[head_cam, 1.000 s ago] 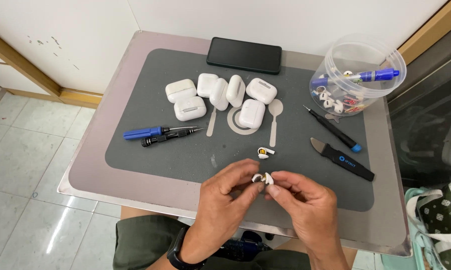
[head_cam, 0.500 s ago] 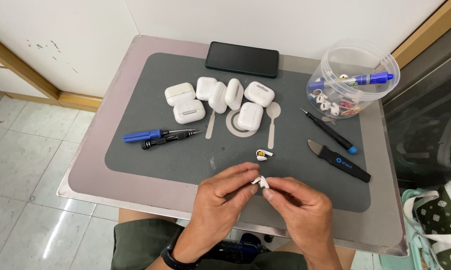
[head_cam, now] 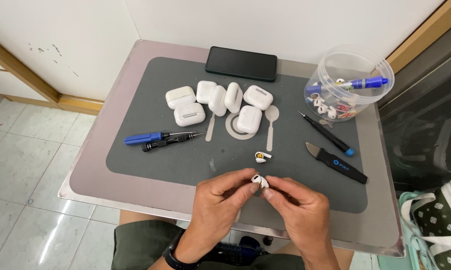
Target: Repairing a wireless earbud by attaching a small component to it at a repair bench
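Now both hands [head_cam: 258, 205] on earbud [head_cam: 259, 180]

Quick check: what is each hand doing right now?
Left hand: fingertips pinched on the white earbud.
Right hand: fingertips pinched on the same earbud from the other side.

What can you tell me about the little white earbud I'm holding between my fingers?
The white earbud is small, glossy and plastic-looking, with a rounded body and a dark oval opening facing up. It is pinched between the fingertips of the left hand and the right hand, held just above the near edge of the grey mat. Its stem is mostly hidden by the fingers. A second earbud lies apart on the mat, just beyond it.
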